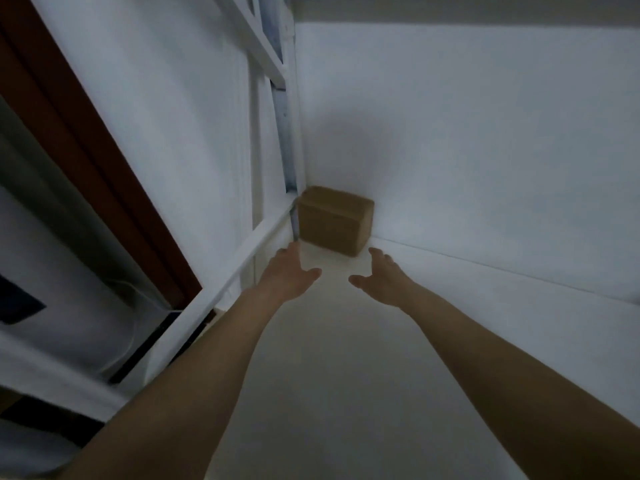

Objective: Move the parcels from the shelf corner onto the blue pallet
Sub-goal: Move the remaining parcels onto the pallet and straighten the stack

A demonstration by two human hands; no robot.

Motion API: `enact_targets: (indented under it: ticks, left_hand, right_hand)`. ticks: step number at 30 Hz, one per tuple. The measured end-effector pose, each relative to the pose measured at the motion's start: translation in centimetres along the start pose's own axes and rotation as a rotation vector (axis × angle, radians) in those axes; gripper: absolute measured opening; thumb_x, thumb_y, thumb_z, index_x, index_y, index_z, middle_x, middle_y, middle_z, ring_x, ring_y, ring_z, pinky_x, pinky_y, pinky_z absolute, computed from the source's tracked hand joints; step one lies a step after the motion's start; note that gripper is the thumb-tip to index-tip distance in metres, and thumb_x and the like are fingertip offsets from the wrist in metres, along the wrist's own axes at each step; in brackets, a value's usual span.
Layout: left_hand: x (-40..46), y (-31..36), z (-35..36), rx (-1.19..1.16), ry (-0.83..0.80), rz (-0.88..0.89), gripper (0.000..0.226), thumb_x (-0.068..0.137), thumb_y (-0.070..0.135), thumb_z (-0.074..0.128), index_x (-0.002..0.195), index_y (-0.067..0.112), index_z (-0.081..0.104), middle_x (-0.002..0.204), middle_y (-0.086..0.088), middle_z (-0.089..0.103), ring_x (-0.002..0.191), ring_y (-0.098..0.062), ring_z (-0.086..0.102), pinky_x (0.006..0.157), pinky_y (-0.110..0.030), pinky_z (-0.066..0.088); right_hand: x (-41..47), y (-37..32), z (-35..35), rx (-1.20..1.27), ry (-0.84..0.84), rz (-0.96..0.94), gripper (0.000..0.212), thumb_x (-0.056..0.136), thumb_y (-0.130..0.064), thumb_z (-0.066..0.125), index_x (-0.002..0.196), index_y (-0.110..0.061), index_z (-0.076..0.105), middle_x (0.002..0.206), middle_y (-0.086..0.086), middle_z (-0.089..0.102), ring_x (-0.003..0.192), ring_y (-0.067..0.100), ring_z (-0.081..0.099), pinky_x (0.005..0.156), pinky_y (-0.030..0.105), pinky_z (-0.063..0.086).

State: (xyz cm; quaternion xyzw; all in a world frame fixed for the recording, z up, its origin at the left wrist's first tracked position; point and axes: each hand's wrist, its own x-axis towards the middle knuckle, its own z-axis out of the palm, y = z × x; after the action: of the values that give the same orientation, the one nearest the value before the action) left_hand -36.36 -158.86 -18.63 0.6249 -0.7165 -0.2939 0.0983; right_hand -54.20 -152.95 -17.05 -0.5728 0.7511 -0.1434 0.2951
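One brown cardboard parcel (333, 220) stands in the far corner of a white shelf board (332, 341), against the back wall and the shelf's upright. Both my arms stretch along the shelf toward it. My left hand (290, 271) is just short of the parcel's lower left corner, fingers straight and spread, holding nothing. My right hand (379, 275) is a little short of the parcel's lower right corner, also with open fingers and empty. Neither hand touches the parcel. The blue pallet is out of view.
A white wall (467, 150) bounds the shelf on the right and at the back. A white metal shelf frame (242, 251) with a grey-blue upright (285, 133) runs along the left. Beyond the frame are a brown door frame (86, 143) and white covered items (52, 289).
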Motion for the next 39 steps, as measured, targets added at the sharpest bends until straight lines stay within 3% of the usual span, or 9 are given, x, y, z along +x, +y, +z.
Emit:
enact_targets:
  ticks: [7,12,14,17,23,26,31,35,39]
  left_hand:
    - [7.8,-1.7,0.0,-0.18,0.056,0.017,0.088,0.086,0.042,0.065,0.152,0.014,0.013,0.153,-0.008,0.03,0.137,-0.025,0.033,0.101,-0.025,0.028]
    - [11.2,-1.8,1.2,-0.388,0.05,0.082,0.054,0.084,0.032,0.069,0.131,0.021,0.046,0.11,0.008,0.052,0.11,-0.023,0.056,0.078,-0.021,0.043]
    - [12.2,-1.8,1.7,-0.468,0.028,0.081,0.055,0.081,0.029,0.072,0.13,0.02,0.048,0.109,0.006,0.057,0.098,-0.017,0.057,0.071,-0.019,0.044]
    - [13.2,-2.0,2.1,-0.533,-0.011,0.082,0.081,0.077,0.025,0.075,0.146,0.017,0.033,0.131,0.0,0.054,0.108,-0.018,0.056,0.084,-0.026,0.047]
    - [13.0,-1.7,2.4,-0.606,0.016,0.111,0.091,0.079,0.033,0.072,0.152,0.026,0.017,0.139,0.005,0.048,0.12,-0.016,0.051,0.095,-0.031,0.042]
    - [11.8,-1.1,2.8,-0.642,0.025,0.118,0.077,0.08,0.027,0.067,0.146,0.03,0.027,0.121,0.014,0.052,0.106,-0.011,0.053,0.087,-0.028,0.042]
    - [9.4,1.4,4.0,-0.653,0.074,0.146,0.054,0.08,0.007,0.056,0.131,0.019,0.045,0.11,-0.003,0.057,0.084,-0.014,0.058,0.062,-0.021,0.044]
    - [6.7,3.6,5.2,-0.646,0.06,0.137,0.058,0.083,0.013,0.058,0.137,0.019,0.041,0.123,-0.011,0.05,0.095,-0.022,0.058,0.068,-0.024,0.044]
    - [2.4,5.5,6.9,-0.637,0.052,0.22,0.055,0.082,0.016,0.057,0.134,0.025,0.043,0.104,0.011,0.055,0.083,0.0,0.055,0.062,-0.016,0.039]
  right_hand:
    - [6.0,-1.7,1.0,0.253,0.077,0.019,0.073,0.083,-0.024,0.064,0.145,-0.008,0.028,0.142,0.014,0.04,0.127,0.027,0.045,0.104,0.039,0.041]
    - [7.9,-1.4,1.8,0.449,0.143,0.073,0.075,0.082,-0.015,0.066,0.142,-0.005,0.021,0.138,0.013,0.039,0.127,0.026,0.043,0.101,0.038,0.044]
    - [8.3,-1.0,2.0,0.507,0.128,0.088,0.08,0.086,-0.014,0.064,0.145,-0.004,0.011,0.142,0.011,0.036,0.126,0.02,0.039,0.091,0.021,0.041]
    - [8.5,-0.6,2.2,0.604,0.114,0.076,0.079,0.088,-0.007,0.061,0.147,-0.005,0.007,0.136,0.007,0.036,0.113,0.012,0.037,0.064,0.0,0.037]
    - [8.5,-0.7,2.7,0.738,0.095,0.065,0.089,0.09,-0.009,0.061,0.151,-0.02,-0.002,0.127,-0.003,0.038,0.109,0.009,0.039,0.07,0.007,0.043]
    - [7.8,-0.4,2.5,0.773,0.128,0.075,0.088,0.087,-0.009,0.064,0.151,-0.019,0.003,0.131,-0.001,0.04,0.111,0.009,0.039,0.086,0.019,0.037]
    - [5.1,1.0,0.6,0.75,0.243,0.141,0.072,0.084,-0.018,0.07,0.142,-0.01,0.026,0.133,0.004,0.045,0.112,0.017,0.046,0.085,0.025,0.041]
    - [1.7,2.9,-1.2,0.734,0.302,0.215,0.054,0.085,-0.025,0.069,0.124,-0.008,0.036,0.126,0.009,0.047,0.101,0.017,0.05,0.064,0.014,0.042]
    - [-3.1,5.6,-2.8,0.753,0.346,0.255,0.044,0.088,-0.029,0.066,0.111,-0.013,0.033,0.119,0.006,0.046,0.094,0.014,0.048,0.056,0.014,0.037]
